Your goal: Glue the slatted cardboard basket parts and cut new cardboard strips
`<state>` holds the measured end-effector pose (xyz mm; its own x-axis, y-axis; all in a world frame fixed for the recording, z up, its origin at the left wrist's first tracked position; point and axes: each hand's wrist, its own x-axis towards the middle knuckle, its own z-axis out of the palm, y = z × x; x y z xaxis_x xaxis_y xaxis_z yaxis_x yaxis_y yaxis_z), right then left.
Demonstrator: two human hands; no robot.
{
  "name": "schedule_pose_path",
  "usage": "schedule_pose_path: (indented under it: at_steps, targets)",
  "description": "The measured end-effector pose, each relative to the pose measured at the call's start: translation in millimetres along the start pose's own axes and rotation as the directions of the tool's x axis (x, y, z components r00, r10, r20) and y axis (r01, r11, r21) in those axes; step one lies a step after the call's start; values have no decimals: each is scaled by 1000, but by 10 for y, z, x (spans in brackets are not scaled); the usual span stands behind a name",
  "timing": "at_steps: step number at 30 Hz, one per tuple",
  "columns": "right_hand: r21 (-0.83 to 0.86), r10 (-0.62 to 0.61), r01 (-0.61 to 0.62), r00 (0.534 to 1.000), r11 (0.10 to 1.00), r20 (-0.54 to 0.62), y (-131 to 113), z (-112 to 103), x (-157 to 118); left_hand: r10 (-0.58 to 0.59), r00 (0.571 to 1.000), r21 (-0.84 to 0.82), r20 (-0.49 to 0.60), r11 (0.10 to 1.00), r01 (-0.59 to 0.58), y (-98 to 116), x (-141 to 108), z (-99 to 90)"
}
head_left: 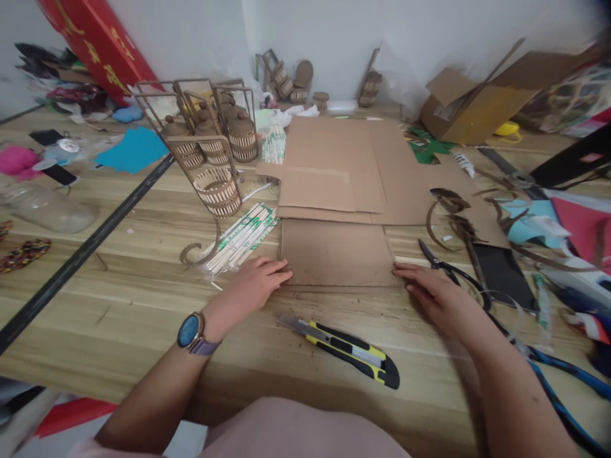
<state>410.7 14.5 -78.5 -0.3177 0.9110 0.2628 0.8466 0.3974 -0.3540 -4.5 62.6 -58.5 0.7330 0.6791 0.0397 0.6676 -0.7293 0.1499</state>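
Note:
A narrow piece of brown cardboard (337,254) lies flat on the wooden table, its far edge against or under a larger cardboard sheet (329,146). At its left edge, my left hand (255,280) holds it with the fingertips, a watch on that wrist. My right hand (429,289) grips the opposite edge, fingers fairly straight and thumb below. Nearer to me rests a yellow and black utility knife (346,350), blade out and pointing left. Right of my right hand are black-bladed scissors (439,261), partly hidden by that arm.
Paper-wrapped sticks (241,242) lie left of the cardboard. Behind them stand several small woven baskets (217,191) with tall handles. Blue sheets (131,149) and a clear jar (48,207) are farther left. An open carton (482,95) stands at the back right, near curled brown strips (458,222).

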Motion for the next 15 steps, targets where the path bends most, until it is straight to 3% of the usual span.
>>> schedule_pose_path:
  at_steps: [7,15]
  targets:
    - [5,-61,61,998,998,-10,85,17,-1,-7,1000,-20,16,1000,7,16,11,-57]
    - [-6,-50,50,999,999,-16,85,47,-19,-7,1000,-26,-21,1000,7,-6,-14,1]
